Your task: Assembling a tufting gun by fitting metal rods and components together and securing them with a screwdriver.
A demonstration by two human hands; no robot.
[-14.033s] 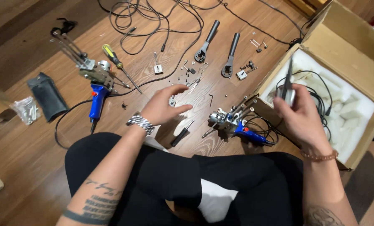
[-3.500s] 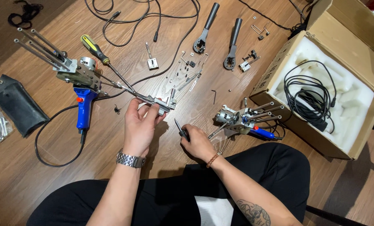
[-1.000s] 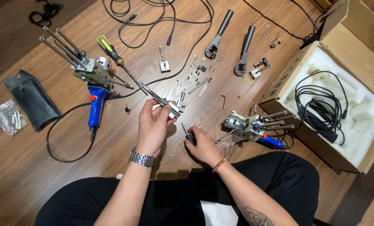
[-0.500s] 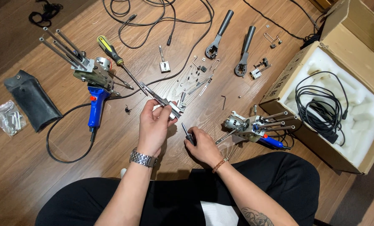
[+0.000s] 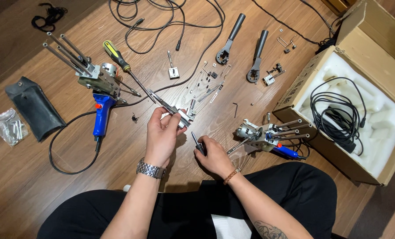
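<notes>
1. The metal bracket assembly [image 5: 176, 111], a slim silver part with a long rod running up-left, is held just above the wooden floor [image 5: 38, 186], near its middle and in front of the seated person's knees.
2. The left hand [image 5: 161, 135] grips the assembly; its fingers are curled closed around the lower end, thumb on top, wrist bent slightly inward.
3. The right hand [image 5: 213, 155] is closed around a small dark-handled driver [image 5: 197, 142], tip pointing up towards the assembly but not touching it.
4. Judged progress: the work appears partway. One blue-handled tool [image 5: 101, 95] lies largely assembled towards the floor's left edge; a second blue-handled unit [image 5: 268, 135] lies just right of the hands.
5. Outstanding, by appearance: loose small parts [image 5: 208, 82] lie scattered beyond the hands, and two black handles [image 5: 244, 46] lie separate towards the far edge.
6. A yellow-and-green screwdriver [image 5: 118, 59] lies beside the left tool.
7. A cardboard box [image 5: 352, 26] with white foam and a coiled black cable [image 5: 334, 113] stands at the right edge.
</notes>
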